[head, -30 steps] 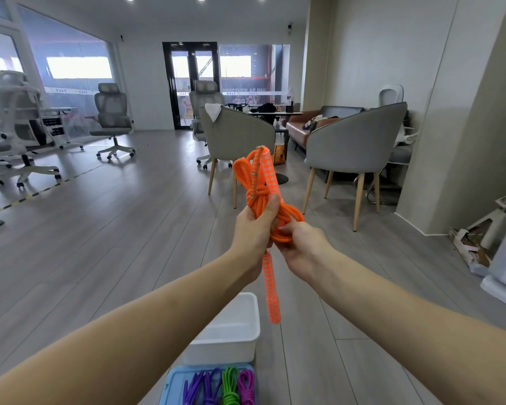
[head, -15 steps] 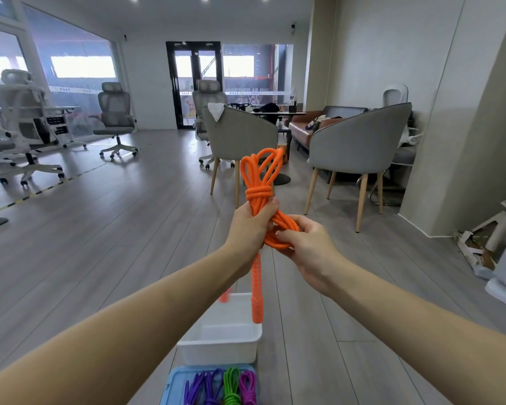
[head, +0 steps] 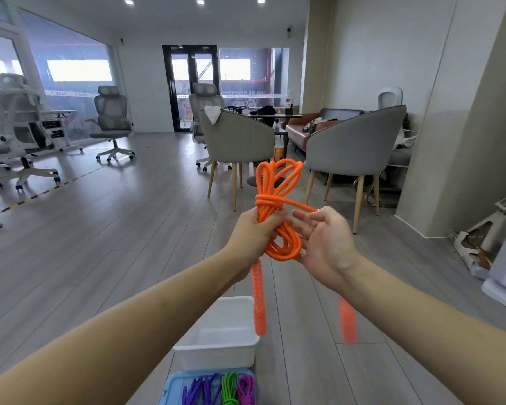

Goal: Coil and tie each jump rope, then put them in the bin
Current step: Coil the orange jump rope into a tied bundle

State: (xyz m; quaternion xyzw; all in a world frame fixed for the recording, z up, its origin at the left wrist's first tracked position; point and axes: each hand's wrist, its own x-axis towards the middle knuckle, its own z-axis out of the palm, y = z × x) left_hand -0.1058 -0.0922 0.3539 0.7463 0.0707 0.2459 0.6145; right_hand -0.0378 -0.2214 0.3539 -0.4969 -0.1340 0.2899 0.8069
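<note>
The left hand (head: 253,229) grips the coiled orange jump rope (head: 275,209) upright at its wrapped waist; the right hand (head: 323,244) is spread open beside the lower loops. The white bin (head: 219,356) sits directly below on the floor.

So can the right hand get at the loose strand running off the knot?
Probably yes: the right hand is open beside the orange jump rope, whose strand passes just above its fingers, with nothing between.
</note>
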